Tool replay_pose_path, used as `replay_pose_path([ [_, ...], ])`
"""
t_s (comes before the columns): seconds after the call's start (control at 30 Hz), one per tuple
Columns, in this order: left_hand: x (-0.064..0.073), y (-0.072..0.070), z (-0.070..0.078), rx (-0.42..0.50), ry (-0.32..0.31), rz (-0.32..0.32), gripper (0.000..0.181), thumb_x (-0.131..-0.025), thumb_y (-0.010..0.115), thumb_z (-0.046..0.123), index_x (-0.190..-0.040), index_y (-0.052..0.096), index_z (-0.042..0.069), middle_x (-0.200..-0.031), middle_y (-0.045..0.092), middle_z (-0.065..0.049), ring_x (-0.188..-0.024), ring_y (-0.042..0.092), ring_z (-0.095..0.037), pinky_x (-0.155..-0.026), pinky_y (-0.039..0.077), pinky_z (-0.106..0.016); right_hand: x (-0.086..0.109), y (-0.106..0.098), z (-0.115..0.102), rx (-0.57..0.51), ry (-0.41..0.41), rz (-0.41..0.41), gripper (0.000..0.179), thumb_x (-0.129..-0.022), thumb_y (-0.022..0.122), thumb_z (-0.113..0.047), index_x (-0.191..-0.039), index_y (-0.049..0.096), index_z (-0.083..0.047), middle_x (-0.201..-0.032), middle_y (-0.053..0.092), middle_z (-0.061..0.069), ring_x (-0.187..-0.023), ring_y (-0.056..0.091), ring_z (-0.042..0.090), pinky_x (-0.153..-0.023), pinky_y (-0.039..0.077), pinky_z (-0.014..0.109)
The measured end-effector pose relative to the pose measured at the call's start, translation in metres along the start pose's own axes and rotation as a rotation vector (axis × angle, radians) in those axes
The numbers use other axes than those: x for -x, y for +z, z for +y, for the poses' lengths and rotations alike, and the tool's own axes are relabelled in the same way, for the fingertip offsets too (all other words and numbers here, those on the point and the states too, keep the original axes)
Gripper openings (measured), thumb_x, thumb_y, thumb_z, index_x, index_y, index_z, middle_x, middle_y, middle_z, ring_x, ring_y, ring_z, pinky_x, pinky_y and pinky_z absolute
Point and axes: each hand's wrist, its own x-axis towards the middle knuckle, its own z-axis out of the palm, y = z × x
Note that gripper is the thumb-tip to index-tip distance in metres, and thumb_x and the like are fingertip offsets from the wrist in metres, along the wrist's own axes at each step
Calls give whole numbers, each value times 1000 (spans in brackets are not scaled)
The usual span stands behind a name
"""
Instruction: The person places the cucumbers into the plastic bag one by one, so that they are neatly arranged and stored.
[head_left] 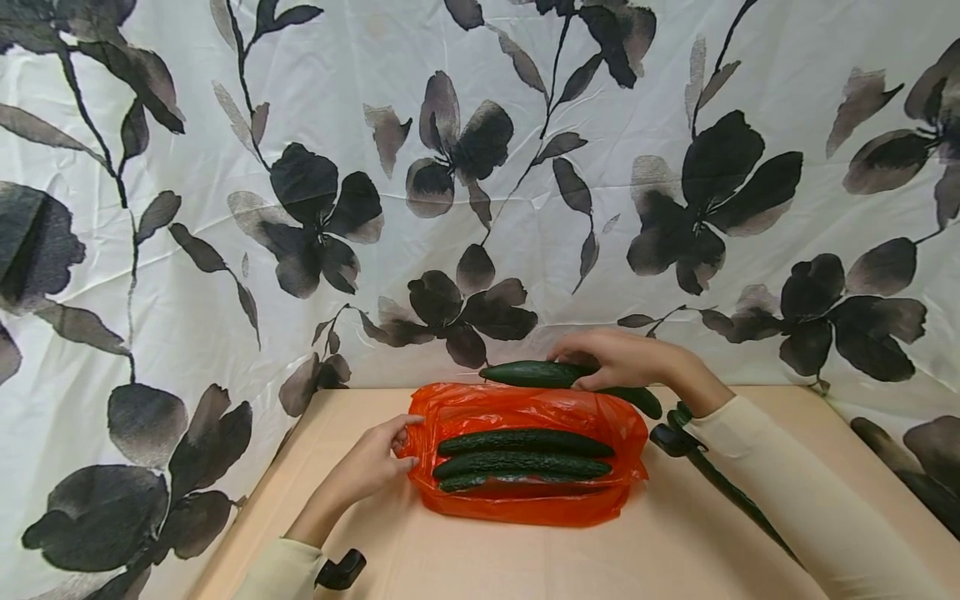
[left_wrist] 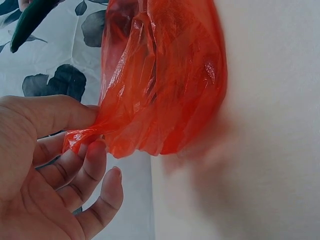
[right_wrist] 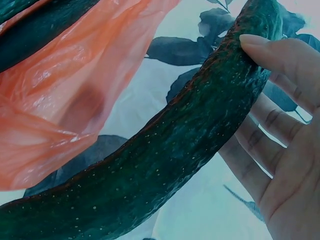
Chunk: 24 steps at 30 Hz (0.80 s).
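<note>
A red plastic bag (head_left: pixel 525 510) lies open on the table with several dark green cucumbers (head_left: pixel 525 463) side by side inside it. My left hand (head_left: pixel 373 457) pinches a gathered corner of the bag between thumb and fingers, as the left wrist view shows at the bag's crumpled end (left_wrist: pixel 160 90). Behind the bag's far edge, my right hand (head_left: pixel 618 360) grips a long, slightly curved cucumber (head_left: pixel 525 373) near its middle. In the right wrist view the thumb and fingers wrap this bumpy cucumber (right_wrist: pixel 150 160), with the bag to its left.
The pale table (head_left: pixel 720 517) stretches around the bag. A cloth with dark flowers (head_left: pixel 457 317) hangs behind the table's far edge. Another green cucumber end (head_left: pixel 679 415) shows beside the right wrist, close to the black wrist camera (head_left: pixel 672 440).
</note>
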Motion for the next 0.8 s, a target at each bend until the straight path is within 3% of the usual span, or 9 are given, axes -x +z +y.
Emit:
replay_pose_path([
  [0.6, 3, -3, -2, 10, 7, -17, 56, -82, 75, -5, -136, 58, 0, -86, 60, -2, -80, 55, -17, -70, 48, -26, -25, 9, -14, -45, -16, -17, 45, -94, 73, -20, -136, 58, -20, -126, 64, -2, -107, 66, 19, -95, 54, 45],
  [0.8, 4, -4, -3, 16, 5, -19, 56, -82, 75, -5, -136, 58, 0, -87, 61, -2, -80, 55, -17, -70, 49, -26, -36, 17, -15, -34, 5, -41, 48, -94, 72, -22, -140, 56, -17, -129, 63, -1, -110, 64, 18, -94, 54, 39],
])
